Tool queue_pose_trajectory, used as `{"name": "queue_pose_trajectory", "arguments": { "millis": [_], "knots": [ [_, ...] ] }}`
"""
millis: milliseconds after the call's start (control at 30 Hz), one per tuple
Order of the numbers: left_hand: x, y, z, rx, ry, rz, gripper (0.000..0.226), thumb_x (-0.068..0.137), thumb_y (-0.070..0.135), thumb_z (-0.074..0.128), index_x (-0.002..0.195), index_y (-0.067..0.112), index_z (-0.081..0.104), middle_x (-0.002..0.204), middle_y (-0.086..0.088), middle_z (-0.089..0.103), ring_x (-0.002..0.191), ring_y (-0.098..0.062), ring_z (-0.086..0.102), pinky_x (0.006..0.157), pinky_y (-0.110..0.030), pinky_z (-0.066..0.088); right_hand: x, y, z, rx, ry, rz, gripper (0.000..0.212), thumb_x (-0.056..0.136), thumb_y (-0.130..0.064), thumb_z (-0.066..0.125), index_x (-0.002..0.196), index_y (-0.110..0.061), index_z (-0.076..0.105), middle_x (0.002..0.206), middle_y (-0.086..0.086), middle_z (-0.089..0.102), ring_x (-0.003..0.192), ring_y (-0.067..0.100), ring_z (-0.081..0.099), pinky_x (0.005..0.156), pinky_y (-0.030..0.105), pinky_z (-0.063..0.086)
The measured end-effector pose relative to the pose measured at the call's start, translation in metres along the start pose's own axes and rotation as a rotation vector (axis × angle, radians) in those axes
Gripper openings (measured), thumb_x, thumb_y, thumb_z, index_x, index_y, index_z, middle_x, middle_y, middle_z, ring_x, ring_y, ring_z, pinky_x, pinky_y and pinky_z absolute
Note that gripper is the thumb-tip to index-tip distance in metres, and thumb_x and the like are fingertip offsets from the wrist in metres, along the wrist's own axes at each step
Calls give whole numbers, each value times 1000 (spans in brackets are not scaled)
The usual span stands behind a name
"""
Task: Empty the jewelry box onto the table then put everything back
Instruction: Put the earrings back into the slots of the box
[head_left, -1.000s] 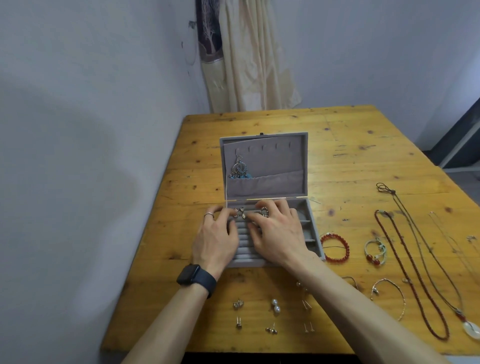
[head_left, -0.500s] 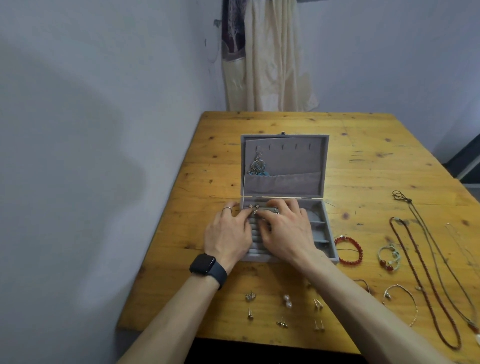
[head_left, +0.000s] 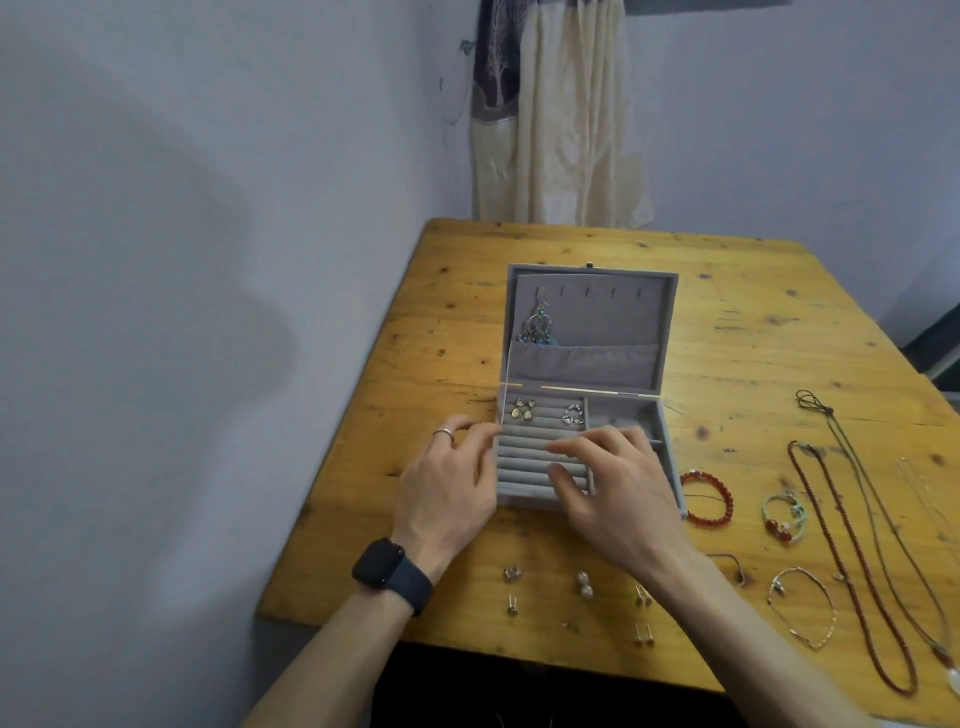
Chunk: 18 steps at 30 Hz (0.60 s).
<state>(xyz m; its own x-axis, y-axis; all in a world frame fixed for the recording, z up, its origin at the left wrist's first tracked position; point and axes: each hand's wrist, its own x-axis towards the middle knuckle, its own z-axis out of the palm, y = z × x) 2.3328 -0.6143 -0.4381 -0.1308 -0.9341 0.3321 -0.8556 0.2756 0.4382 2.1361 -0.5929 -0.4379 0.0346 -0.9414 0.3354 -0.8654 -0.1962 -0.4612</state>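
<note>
A grey velvet jewelry box (head_left: 592, 283) stands open on the wooden table (head_left: 779, 322). A dangling earring pair (head_left: 540, 328) hangs inside the lid. Two ring pairs sit in the top roll slot: one (head_left: 523, 409) at the left, one (head_left: 572, 415) further right. My left hand (head_left: 449, 480) rests at the box's left edge, fingers apart, empty. Over the ring rolls hovers my right hand (head_left: 618, 486), fingers spread, holding nothing. Several small earrings (head_left: 584, 584) lie on the table in front of the box.
A red bead bracelet (head_left: 709, 496), a thin bangle (head_left: 802, 605), a charm bracelet (head_left: 782, 514) and long necklaces (head_left: 852, 561) lie on the table's right side. A wall runs along the left; a curtain (head_left: 556, 114) hangs behind the table.
Both hands have drawn back from the top ring slot toward me, uncovering the two ring pairs there. The camera view has shifted so the box appears further right.
</note>
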Motion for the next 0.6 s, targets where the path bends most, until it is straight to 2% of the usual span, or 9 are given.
{"name": "queue_pose_trajectory", "arguments": {
  "millis": [67, 167, 267, 367, 467, 600],
  "knots": [
    [-17, -4, -5, -67, -3, -44, 25, 95, 29, 55, 117, 36, 63, 121, 8, 56, 100, -10, 58, 66, -14, 41, -20, -5, -7, 24, -28, -13, 21, 87, -45, 68, 106, -37, 72, 98, -17, 64, 96, 7, 42, 78, 25, 44],
    [-44, -9, -9, -146, -63, -67, 21, 91, 29, 60, 109, 37, 67, 110, 15, 58, 100, -6, 57, 76, -26, 51, -44, -12, -12, 45, -77, -56, 16, 82, -41, 75, 97, -36, 75, 92, -19, 66, 91, 12, 47, 78, 26, 45],
    [-67, -10, -12, -220, -143, -40, 17, 87, 25, 66, 101, 31, 73, 101, 13, 64, 101, -7, 54, 90, -29, 48, -58, -18, -8, -4, -195, -51, 22, 82, -48, 73, 103, -40, 75, 96, -20, 66, 97, 13, 47, 87, 30, 45],
    [-82, -8, -13, -230, -142, 0, 17, 83, 24, 70, 97, 29, 77, 98, 9, 66, 105, -11, 54, 95, -25, 43, -64, -23, 1, -32, -234, -48, 22, 83, -50, 72, 103, -40, 76, 98, -15, 68, 100, 17, 50, 88, 34, 46],
    [-88, -8, -12, -230, -148, 10, 22, 82, 37, 68, 101, 30, 77, 102, 11, 65, 108, -9, 52, 97, -25, 42, -65, -27, 8, -57, -234, -43, 22, 84, -51, 71, 103, -42, 76, 99, -15, 68, 100, 19, 51, 84, 37, 47],
    [-90, -9, -6, -217, -136, 9, 27, 81, 50, 65, 97, 33, 79, 101, 15, 64, 107, -6, 51, 95, -31, 46, -64, -29, 14, -70, -233, -47, 19, 85, -54, 68, 101, -47, 75, 97, -18, 68, 100, 18, 51, 81, 35, 44]
  ]
}}
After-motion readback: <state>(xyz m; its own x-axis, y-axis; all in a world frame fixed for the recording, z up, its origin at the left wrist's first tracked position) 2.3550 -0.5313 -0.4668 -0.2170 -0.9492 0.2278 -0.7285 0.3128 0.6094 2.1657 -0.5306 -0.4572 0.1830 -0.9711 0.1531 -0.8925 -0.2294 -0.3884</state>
